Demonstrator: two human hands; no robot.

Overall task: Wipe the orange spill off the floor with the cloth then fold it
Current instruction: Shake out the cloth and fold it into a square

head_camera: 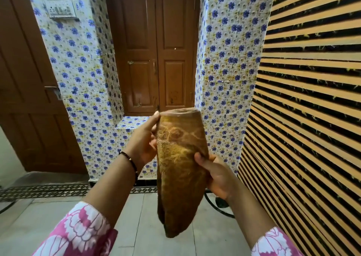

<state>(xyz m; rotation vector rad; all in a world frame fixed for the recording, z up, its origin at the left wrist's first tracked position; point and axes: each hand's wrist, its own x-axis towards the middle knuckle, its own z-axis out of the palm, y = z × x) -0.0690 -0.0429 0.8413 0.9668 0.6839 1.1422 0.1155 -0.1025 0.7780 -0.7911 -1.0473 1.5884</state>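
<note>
- Flower-patterned tiled walls (82,64) flank a brown double door (154,47); an orange-and-black striped panel (312,99) fills the right side.
- Both hands hold the brownish-orange cloth (180,177) up over the grey floor (129,212), doubled and hanging lengthwise.
- The left hand (143,143) pinches its upper left edge.
- The right hand (216,174) grips its right side, thumb on the front.

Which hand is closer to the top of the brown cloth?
Left. The left hand pinches the cloth at its top left corner; the right hand grips the right edge, lower down, about halfway.
</note>
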